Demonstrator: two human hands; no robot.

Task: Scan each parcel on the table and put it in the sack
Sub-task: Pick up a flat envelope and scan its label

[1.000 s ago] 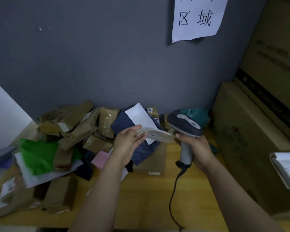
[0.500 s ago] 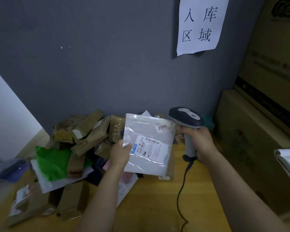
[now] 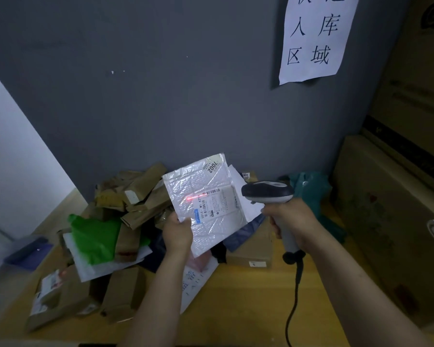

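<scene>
Nearly upright mailer (image 3: 211, 236), top leftward

We faced a dim grey wall (image 3: 161, 96) bearing a white paper sign (image 3: 313, 38) with handwritten characters. A yellow wooden tabletop (image 3: 248, 309) met it, and large cardboard cartons (image 3: 386, 221) stood stacked at our right.

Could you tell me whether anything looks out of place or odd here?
The red scan line lies partly on the white mailer, off the left edge of the label, seemingly missing most of the barcode.
</scene>
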